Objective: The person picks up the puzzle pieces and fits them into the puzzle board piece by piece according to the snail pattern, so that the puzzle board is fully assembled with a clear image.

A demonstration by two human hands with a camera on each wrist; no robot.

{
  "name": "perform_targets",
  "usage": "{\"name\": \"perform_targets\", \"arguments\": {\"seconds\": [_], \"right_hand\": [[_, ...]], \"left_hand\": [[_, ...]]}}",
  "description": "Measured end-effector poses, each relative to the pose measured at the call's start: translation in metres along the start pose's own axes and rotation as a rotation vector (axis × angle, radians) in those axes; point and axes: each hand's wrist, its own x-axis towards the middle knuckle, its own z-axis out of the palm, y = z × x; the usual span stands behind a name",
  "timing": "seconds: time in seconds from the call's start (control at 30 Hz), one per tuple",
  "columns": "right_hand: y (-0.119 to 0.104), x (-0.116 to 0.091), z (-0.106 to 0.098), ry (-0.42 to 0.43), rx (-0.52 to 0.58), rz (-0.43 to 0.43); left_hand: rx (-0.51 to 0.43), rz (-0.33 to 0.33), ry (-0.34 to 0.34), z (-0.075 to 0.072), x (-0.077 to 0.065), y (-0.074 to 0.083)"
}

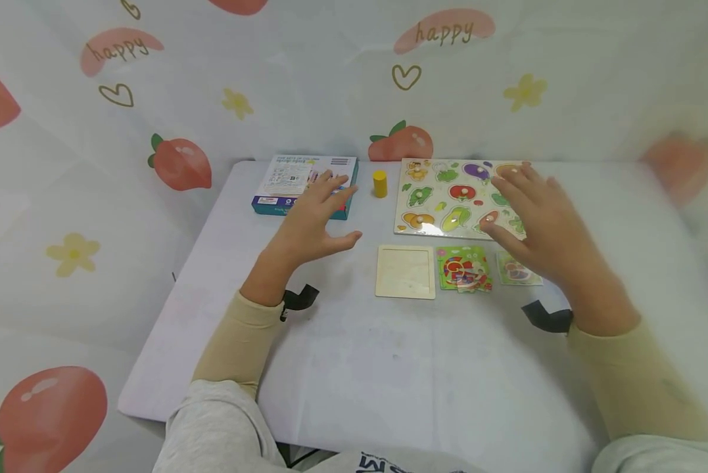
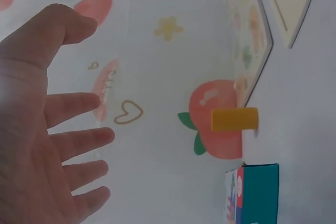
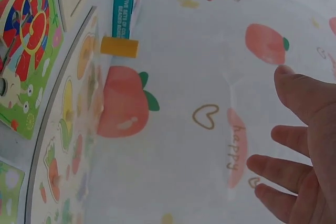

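Yellow cylinder [image 1: 380, 184], upright between box [image 1: 278, 187] and board [image 1: 438, 205], near desk [image 1: 354, 368] far edge, presumably saving room; left hand [image 1: 311, 226], right hand [image 1: 545, 233] spread, empty.

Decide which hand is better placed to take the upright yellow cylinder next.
Left, probably: in the head view, the left hand appears closer to the yellow cylinder; the right hand overlaps the white rectangular vegetable board.

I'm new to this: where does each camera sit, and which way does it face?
Head: on the head, looking forward and down over the table; left hand, right hand and sleeves show.
Left wrist: on that wrist, facing the patterned backdrop past the left hand.
Right wrist: likewise, past the right hand; part of the left hand too.
Both wrist views share the yellow cylinder.
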Motion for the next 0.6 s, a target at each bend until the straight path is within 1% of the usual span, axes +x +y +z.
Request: {"name": "perform_targets", "arguments": {"seconds": [0.13, 0.23, 0.37, 0.5, 0.6], "right_hand": [[-0.003, 0.000, 0.005, -0.047, 0.006, 0.007], [-0.005, 0.000, 0.009, -0.084, 0.012, 0.023], [-0.007, 0.000, 0.016, -0.128, 0.027, 0.046], [-0.009, -0.001, 0.025, -0.158, 0.053, 0.049], [-0.010, -0.001, 0.030, -0.205, 0.079, 0.070]], "left_hand": [[0.014, -0.005, -0.031, 0.003, 0.001, 0.001], [0.023, -0.039, -0.070, 0.005, 0.003, 0.002], [0.016, -0.099, -0.145, 0.009, 0.004, 0.002], [0.013, -0.137, -0.208, 0.013, 0.005, 0.004], [0.000, -0.163, -0.255, 0.016, 0.006, 0.006]]}}
